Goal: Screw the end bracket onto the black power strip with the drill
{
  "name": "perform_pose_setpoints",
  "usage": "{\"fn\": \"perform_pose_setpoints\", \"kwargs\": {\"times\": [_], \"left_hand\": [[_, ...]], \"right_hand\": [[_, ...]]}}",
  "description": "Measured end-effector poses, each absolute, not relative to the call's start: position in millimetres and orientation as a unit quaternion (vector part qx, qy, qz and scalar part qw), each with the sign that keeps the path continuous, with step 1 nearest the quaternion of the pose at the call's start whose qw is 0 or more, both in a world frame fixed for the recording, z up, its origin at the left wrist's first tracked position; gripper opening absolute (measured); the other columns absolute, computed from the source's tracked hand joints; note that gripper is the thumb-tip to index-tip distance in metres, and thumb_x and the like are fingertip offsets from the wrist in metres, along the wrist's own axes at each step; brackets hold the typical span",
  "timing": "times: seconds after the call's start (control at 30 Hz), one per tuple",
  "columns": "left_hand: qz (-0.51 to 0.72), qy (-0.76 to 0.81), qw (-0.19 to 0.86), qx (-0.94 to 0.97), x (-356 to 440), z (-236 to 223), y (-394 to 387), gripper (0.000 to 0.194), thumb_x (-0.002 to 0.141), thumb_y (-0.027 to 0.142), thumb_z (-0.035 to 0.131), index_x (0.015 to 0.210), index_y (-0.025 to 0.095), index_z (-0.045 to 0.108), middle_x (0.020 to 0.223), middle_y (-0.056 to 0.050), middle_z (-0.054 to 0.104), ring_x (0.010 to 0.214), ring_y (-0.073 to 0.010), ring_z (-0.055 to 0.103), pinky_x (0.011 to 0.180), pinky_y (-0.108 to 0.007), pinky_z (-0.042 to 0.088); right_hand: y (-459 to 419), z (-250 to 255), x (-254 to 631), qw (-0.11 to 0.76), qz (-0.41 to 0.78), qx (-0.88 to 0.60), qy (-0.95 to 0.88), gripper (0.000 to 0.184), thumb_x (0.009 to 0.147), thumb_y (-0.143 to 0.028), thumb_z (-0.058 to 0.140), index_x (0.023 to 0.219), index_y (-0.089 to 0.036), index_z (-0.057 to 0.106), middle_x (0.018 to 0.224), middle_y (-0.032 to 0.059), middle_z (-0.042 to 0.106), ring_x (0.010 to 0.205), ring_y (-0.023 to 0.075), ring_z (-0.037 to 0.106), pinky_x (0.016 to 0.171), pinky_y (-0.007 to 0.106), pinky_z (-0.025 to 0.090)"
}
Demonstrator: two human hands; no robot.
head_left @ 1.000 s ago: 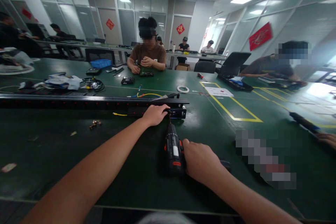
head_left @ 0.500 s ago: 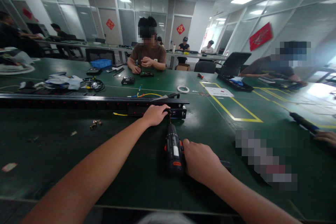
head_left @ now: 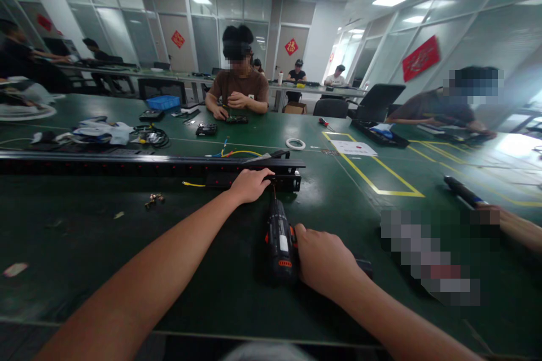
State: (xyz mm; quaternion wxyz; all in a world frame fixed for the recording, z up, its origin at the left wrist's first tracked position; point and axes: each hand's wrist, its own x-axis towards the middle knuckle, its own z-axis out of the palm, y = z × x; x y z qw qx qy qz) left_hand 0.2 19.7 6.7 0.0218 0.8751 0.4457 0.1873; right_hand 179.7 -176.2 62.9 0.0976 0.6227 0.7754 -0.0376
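My right hand (head_left: 324,254) is closed around the handle of a black and orange cordless drill (head_left: 280,242), which lies on its side, pointing away from me. The drill's thin bit reaches the near side of a long black metal rail (head_left: 127,162), close to its right end. There my left hand (head_left: 250,185) grips the rail's black end piece (head_left: 290,183), fingertips just beside the bit's tip. The exact contact of the tip is too small to make out. A yellow wire (head_left: 193,184) sticks out left of that hand. Several small brass-coloured screws (head_left: 154,199) lie in a heap nearer me.
Across the green table (head_left: 203,299) sits a co-worker (head_left: 239,87) handling small parts. From the right, another person's hand (head_left: 503,223) holds a black cylindrical tool (head_left: 461,190). A tape roll (head_left: 295,144) and bundled cables (head_left: 150,136) lie beyond the rail.
The other person's hand at the right has moved inward to the left with the black tool. My hands, the drill and the rail look almost unmoved.
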Motion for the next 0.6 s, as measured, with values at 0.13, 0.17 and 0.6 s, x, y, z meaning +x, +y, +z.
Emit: {"fn": "perform_pose_setpoints", "kwargs": {"times": [0.13,0.17,0.6], "left_hand": [[0.188,0.443,0.02,0.876,0.1,7.2,19.8,0.035,0.104,0.035,0.047,0.138,0.028,0.056,0.125,-0.004,0.074,0.12,-0.0254,0.067,0.105,-0.041,0.045],[0.189,0.443,0.019,0.876,0.0,7.3,19.9,0.035,0.104,0.035,0.047,0.138,0.028,0.056,0.125,-0.004,0.074,0.12,-0.0253,0.067,0.104,-0.041,0.045],[0.186,0.448,0.029,0.874,0.1,8.1,19.3,0.036,0.104,0.036,0.046,0.138,0.029,0.056,0.125,-0.004,0.074,0.12,-0.0252,0.067,0.106,-0.041,0.044]], "right_hand": [[-176.6,63.4,179.5,0.098,-0.034,0.618,0.779,0.029,0.081,-0.013,0.059,0.11,-0.014,0.061,0.095,0.0155,0.077,0.088,0.0346,0.077,0.071,0.041,0.057],[-176.6,63.6,179.3,0.099,-0.034,0.618,0.779,0.029,0.081,-0.013,0.059,0.11,-0.014,0.061,0.096,0.0157,0.077,0.088,0.0346,0.077,0.071,0.041,0.057],[-175.7,66.2,178.2,0.109,-0.05,0.621,0.775,0.03,0.083,-0.015,0.059,0.113,-0.014,0.06,0.099,0.0167,0.076,0.091,0.0343,0.076,0.074,0.041,0.056]]}}
